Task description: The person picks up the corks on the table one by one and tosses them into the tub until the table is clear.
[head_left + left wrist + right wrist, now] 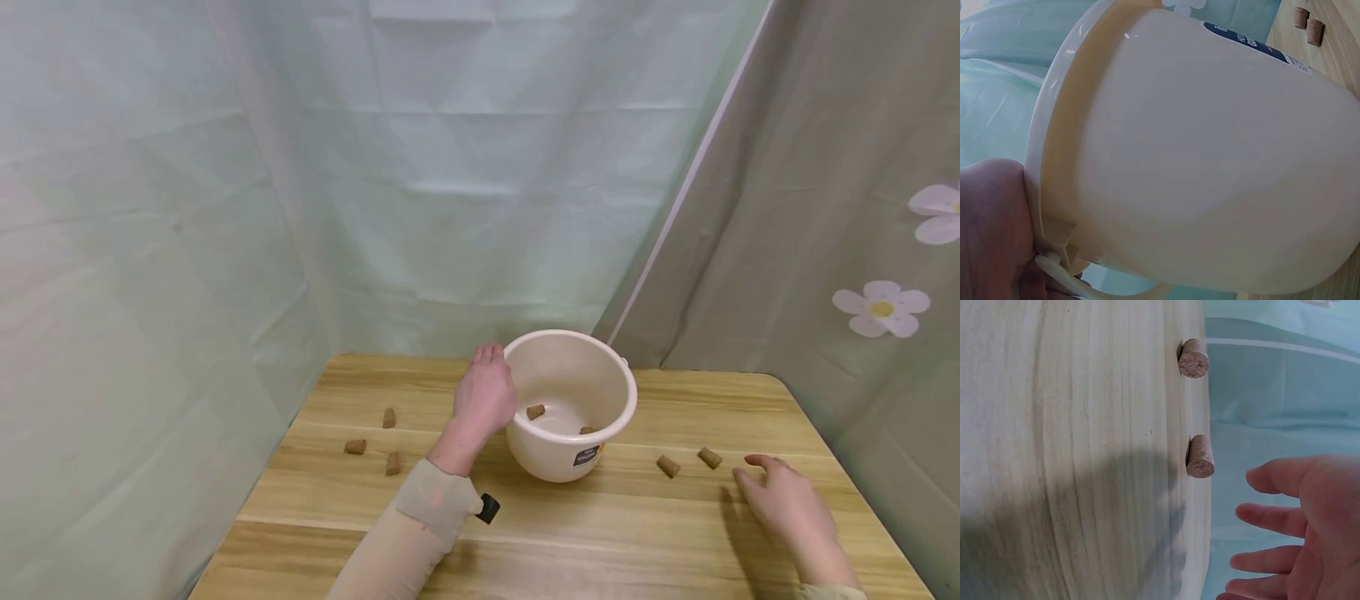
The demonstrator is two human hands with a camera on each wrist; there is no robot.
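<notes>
A cream plastic bucket point(558, 457) stands upright on the table, with one cork point(536, 412) and part of another cork point(587, 430) visible inside. My left hand point(486, 396) grips its rim on the left side, close to where the handle point(1066, 278) joins; the fingertips are partly hidden. To the right of the bucket lie two corks, one nearer point(668, 466) and one farther right point(709, 457). Just beyond them my right hand point(787, 504) hovers over the wood, fingers loosely spread and holding nothing. The right wrist view shows both corks point(1200, 456) apart from the fingers.
Left of the bucket, three more corks lie on the wooden table point(300, 533): an upper one point(388, 417), a left one point(356, 447) and a lower one point(392, 463). Pale curtains point(465, 208) hang behind and beside the table, with white flowers at right.
</notes>
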